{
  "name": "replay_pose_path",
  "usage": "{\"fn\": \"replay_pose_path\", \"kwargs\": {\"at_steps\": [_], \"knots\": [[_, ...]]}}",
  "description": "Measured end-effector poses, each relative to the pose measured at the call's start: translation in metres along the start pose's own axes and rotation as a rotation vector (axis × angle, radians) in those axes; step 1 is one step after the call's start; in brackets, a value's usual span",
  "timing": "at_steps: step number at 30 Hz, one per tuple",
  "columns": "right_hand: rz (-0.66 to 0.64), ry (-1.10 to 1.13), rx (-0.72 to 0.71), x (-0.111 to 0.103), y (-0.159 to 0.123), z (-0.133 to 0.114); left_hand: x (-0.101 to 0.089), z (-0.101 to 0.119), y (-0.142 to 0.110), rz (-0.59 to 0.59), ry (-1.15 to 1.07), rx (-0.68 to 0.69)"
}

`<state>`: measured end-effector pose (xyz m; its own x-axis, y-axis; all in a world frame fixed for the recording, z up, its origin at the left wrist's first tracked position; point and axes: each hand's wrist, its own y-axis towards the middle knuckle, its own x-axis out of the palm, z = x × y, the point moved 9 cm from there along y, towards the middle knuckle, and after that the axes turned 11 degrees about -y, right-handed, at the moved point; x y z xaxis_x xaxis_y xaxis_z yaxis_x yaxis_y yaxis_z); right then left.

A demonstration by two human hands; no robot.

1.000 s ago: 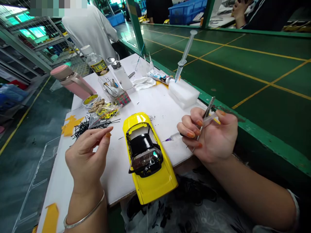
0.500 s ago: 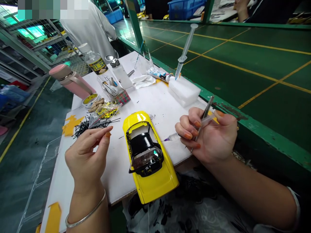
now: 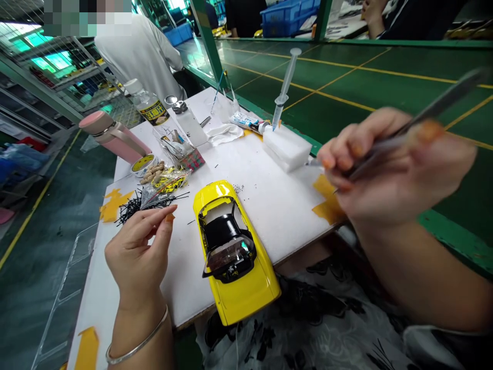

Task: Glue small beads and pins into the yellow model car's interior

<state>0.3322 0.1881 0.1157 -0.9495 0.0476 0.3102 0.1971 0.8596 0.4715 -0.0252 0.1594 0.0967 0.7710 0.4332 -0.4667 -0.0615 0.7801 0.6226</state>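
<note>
A yellow model car body (image 3: 246,295) with a black roof and window insert (image 3: 227,252) sits at the table's front edge, its near end overhanging. Left of it, my left hand (image 3: 140,252) is raised with thumb and forefinger pinched; anything between the tips is too small to make out. My right hand (image 3: 393,169), blurred by motion, is up at the right, above the table's corner. Its fingers are wrapped round metal tweezers (image 3: 442,105) and a clear syringe, mostly hidden by the hand, whose front end points left.
A white foam block (image 3: 287,149) holds an upright syringe (image 3: 285,82). Behind are a glue tube (image 3: 246,122), a pump bottle (image 3: 191,123), a labelled bottle (image 3: 152,108) and a pink flask (image 3: 119,139). Black thin pieces (image 3: 133,208) lie beside a plastic bag (image 3: 165,187). A co-worker (image 3: 138,56) sits beyond.
My right hand has moved up and to the right, away from the car body, carrying the tweezers and syringe. My left hand and the car body have stayed nearly still.
</note>
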Motion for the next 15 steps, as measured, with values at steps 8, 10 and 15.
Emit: {"fn": "replay_pose_path", "kwargs": {"at_steps": [8,10,15], "knots": [[-0.027,-0.108,0.181,-0.002,0.082,0.046,-0.006,-0.013,0.000,0.064,-0.162,-0.094],[-0.101,-0.176,0.265,0.005,0.087,0.068,-0.004,-0.016,0.000,0.085,-0.173,-0.117],[0.016,-0.268,0.247,-0.006,0.079,0.049,-0.002,-0.013,0.004,0.164,-0.376,-0.106]]}}
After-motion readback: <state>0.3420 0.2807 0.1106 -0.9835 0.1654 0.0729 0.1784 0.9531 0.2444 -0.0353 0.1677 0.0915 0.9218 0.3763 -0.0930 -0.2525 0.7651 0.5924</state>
